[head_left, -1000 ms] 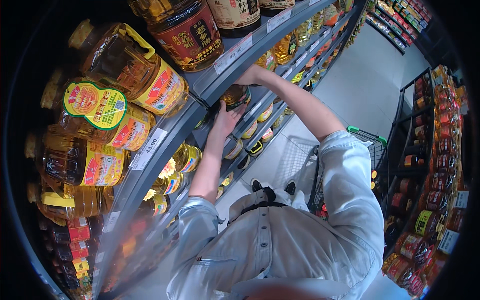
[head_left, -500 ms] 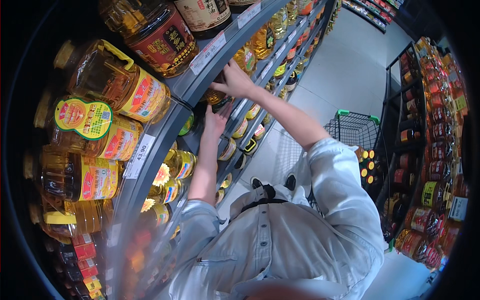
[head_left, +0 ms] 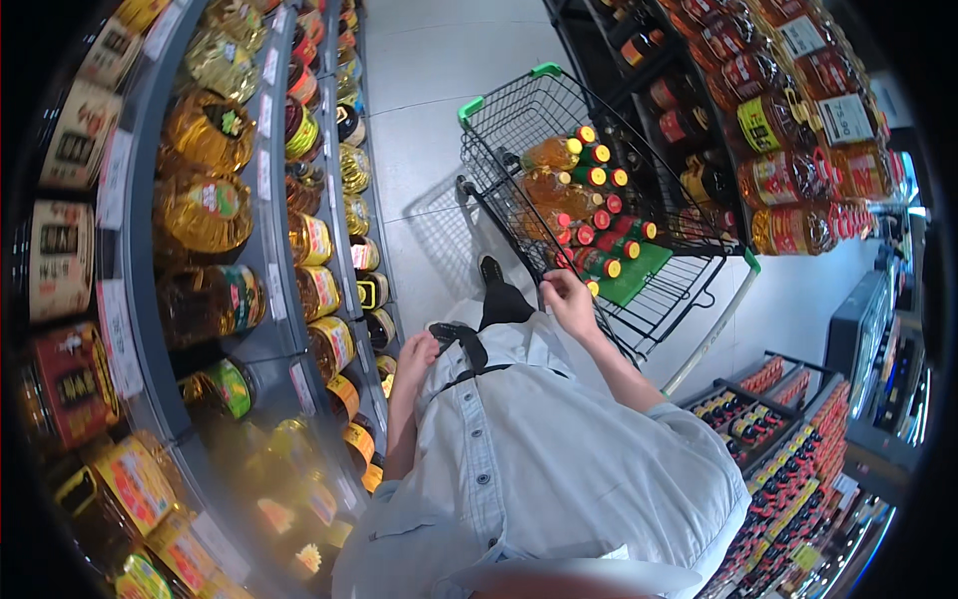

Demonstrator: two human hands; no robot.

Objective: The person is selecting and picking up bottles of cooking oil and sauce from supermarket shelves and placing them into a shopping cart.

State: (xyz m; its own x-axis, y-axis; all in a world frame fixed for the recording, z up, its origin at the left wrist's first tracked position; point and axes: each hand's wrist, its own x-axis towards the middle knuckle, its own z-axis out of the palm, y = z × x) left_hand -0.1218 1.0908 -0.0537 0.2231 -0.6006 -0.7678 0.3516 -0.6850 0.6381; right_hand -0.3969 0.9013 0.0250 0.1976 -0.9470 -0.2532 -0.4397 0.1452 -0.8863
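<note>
My left hand (head_left: 417,357) is in front of my shirt, with its fingers curled in and nothing showing in them. It is nearest to the lower shelves of oil bottles on the left. My right hand (head_left: 569,301) hangs beside the near side of the shopping cart (head_left: 654,317), fingers bent in a loose fist with nothing visible inside. Several sauce-type bottles (head_left: 549,192) with red, yellow and green caps are in the cart, next to a green panel (head_left: 639,275). On the shelf to the left stands an oil bottle with a dark green label (head_left: 242,298).
Large oil bottles (head_left: 205,215) fill the left shelf rack (head_left: 150,250) from top to bottom. Opposite, a black rack holds reddish bottles (head_left: 788,180). More stocked shelves (head_left: 788,439) are at the lower right. Tiled floor (head_left: 419,100) runs between the racks.
Both hands have come out of the left shelf, away from a bottle there, and back in front of my body. My view has turned right, bringing the cart closer to the middle.
</note>
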